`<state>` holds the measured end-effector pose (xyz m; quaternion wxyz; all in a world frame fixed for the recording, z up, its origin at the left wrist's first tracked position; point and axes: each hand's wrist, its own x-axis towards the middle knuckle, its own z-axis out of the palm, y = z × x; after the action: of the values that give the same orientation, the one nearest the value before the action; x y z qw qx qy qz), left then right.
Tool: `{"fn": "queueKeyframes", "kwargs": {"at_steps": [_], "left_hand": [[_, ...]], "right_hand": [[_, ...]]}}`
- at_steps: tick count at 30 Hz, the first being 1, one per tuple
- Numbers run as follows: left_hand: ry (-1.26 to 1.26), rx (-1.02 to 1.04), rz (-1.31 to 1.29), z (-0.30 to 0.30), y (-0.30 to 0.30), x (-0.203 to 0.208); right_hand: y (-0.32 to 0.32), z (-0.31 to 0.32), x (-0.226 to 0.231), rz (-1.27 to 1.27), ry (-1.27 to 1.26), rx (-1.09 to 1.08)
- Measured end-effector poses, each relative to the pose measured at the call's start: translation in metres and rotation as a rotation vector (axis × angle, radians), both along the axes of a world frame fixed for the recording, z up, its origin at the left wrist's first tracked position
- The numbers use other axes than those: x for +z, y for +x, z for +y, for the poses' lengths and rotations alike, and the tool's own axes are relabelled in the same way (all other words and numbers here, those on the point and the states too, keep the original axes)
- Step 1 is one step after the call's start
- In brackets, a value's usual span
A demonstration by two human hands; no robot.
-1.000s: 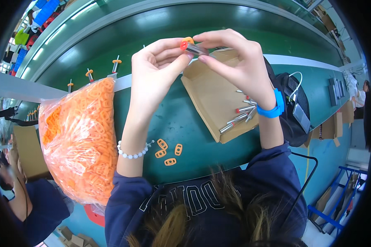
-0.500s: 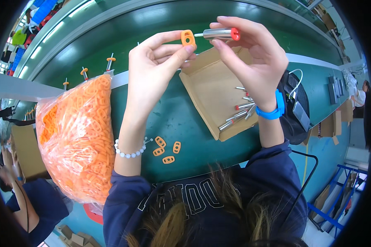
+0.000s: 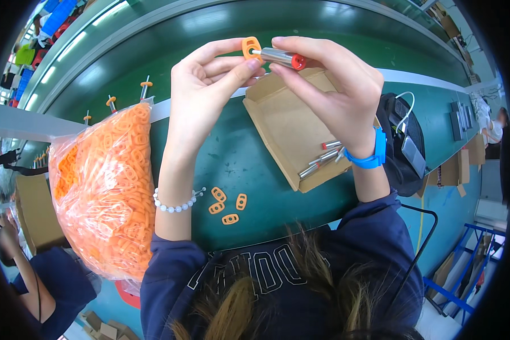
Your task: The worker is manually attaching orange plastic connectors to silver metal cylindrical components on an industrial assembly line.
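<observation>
1. Green worktop point(image 3: 249, 170) spans the view, with bare surface between the bag and the box.
2. Clear plastic bag point(image 3: 105, 192), packed with orange links, lies at the person's left, well apart from the hands.
3. Shallow cardboard tray point(image 3: 289, 133) sits under the right hand point(image 3: 334, 93), its open side up; a few metal pins point(image 3: 323, 161) rest in its near corner.
4. Left hand point(image 3: 207, 85) is raised above the worktop, thumb and forefinger pinched on an orange link point(image 3: 250, 48).
5. Right-hand fingers close around a metal pin with a red cap point(image 3: 280, 58); its long axis runs nearly level, thin tip pointing left into the link's hole, red cap to the right.
6. Four loose orange links point(image 3: 228, 205) lie near the left wrist.
</observation>
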<state>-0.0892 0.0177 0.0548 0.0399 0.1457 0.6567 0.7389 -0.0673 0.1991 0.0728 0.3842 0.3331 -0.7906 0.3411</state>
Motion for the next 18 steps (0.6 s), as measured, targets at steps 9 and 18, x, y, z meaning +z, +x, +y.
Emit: {"fn": "queueKeyframes", "kwargs": {"at_steps": [9,18], "left_hand": [[0.005,-0.087,0.051,0.0013,0.0008,-0.0015],[-0.082,-0.134,0.032,-0.0042,-0.0038,-0.0036]], "right_hand": [[0.0025,-0.0023,-0.0025,-0.097,-0.037,-0.029],[0.0081,-0.0037,-0.004,-0.244,-0.038,-0.015]]}}
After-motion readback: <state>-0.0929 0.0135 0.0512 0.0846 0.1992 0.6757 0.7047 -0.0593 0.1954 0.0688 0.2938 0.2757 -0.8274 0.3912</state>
